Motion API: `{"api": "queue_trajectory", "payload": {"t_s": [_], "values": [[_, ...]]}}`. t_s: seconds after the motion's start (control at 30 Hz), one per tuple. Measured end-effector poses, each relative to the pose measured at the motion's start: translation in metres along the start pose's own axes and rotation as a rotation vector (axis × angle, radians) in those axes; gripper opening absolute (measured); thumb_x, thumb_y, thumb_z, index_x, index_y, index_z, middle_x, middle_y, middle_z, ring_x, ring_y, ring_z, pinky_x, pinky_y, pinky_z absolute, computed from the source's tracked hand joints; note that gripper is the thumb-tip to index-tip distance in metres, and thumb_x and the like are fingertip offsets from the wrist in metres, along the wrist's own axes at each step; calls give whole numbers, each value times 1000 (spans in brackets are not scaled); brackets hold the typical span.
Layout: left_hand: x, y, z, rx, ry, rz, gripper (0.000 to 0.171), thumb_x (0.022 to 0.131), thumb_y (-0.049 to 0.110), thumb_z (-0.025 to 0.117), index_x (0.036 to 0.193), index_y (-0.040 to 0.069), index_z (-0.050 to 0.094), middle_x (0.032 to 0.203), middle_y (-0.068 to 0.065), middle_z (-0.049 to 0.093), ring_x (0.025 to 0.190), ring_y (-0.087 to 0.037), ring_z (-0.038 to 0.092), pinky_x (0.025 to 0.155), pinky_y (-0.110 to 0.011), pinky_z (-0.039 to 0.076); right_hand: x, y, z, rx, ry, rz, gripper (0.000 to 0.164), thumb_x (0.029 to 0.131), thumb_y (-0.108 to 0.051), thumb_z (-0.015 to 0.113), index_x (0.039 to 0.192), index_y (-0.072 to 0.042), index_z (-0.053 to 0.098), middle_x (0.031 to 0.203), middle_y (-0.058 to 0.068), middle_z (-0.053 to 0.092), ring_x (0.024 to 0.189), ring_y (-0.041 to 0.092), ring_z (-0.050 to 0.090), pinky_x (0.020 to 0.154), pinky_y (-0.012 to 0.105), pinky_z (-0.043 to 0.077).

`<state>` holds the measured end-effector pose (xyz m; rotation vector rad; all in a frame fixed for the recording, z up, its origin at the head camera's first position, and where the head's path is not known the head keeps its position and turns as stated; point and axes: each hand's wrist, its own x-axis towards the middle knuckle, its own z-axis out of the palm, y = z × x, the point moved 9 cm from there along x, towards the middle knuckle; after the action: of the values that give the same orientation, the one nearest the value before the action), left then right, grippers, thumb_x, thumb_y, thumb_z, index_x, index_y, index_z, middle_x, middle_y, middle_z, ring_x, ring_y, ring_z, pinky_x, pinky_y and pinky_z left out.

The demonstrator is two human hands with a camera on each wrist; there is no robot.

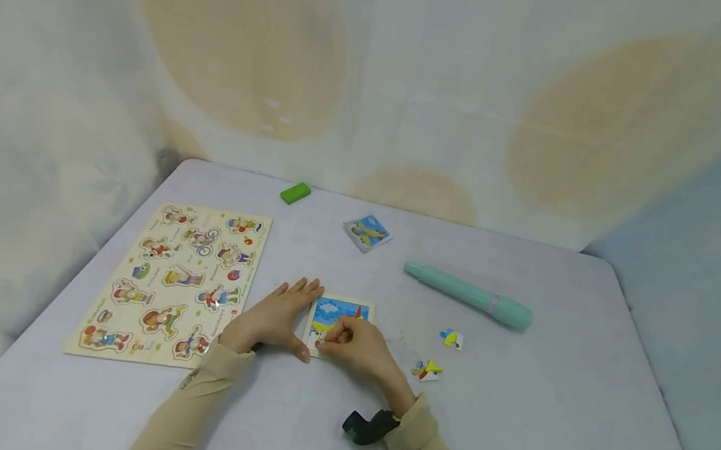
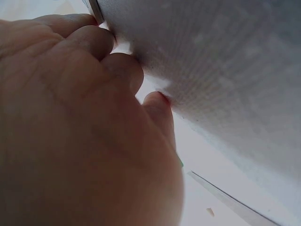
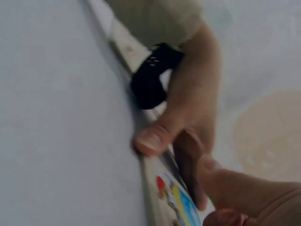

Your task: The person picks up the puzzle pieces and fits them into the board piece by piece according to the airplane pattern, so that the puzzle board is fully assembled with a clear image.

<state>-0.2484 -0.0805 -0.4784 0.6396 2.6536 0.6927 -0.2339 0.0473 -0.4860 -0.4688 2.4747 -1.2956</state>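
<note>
A small jigsaw puzzle in a pale frame lies on the table, its picture blue with yellow and red parts. My left hand is spread along its left side, fingers straight and thumb by the lower left corner. Curled over the puzzle's lower part, my right hand pinches a small puzzle piece between thumb and forefinger, mostly hidden by the fingertips. In the right wrist view the left thumb lies at the puzzle's edge. Two loose jigsaw pieces, one upper and one lower, lie to the right.
A large wooden peg board with cartoon figures lies left of my left hand. Farther back are a green block and a small square picture tile. A mint-green tube-shaped object lies at the right. Cloth walls surround the table.
</note>
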Motion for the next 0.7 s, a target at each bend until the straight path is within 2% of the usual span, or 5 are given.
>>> {"api": "queue_trajectory", "payload": {"t_s": [0.1,0.17,0.4,0.53,0.7], "values": [[1,-1,0,-6,6,-3,119,58,38,91,152,3,27,161,-14,21,151,-34,12,123,-54,8,-4,10,-16,213,-56,6,18,88,-15,70,93,2,65,70,-9,56,61,4,44,53,15,33],[1,-2,1,-7,5,-2,119,58,38,91,152,3,27,161,-14,21,151,-35,12,123,-54,8,-10,17,-34,296,-24,18,20,90,-12,67,98,6,62,75,-8,59,64,6,46,56,16,35],[0,-3,1,20,-8,-7,120,58,38,91,152,3,27,161,-14,20,151,-34,12,123,-54,8,-45,51,-89,311,124,88,24,92,-13,65,105,6,59,92,6,68,78,9,58,67,19,48],[1,-1,0,26,-10,5,120,59,39,91,152,3,26,161,-15,20,151,-35,12,123,-54,8,-62,81,-102,349,150,144,27,93,-14,64,107,8,58,83,-3,65,70,4,52,63,16,46],[2,0,2,1,-2,-2,120,58,38,91,152,3,26,161,-14,20,151,-35,11,123,-54,7,-72,101,-114,414,101,98,35,98,-15,56,114,16,51,79,-12,59,67,2,49,61,16,45]]}}
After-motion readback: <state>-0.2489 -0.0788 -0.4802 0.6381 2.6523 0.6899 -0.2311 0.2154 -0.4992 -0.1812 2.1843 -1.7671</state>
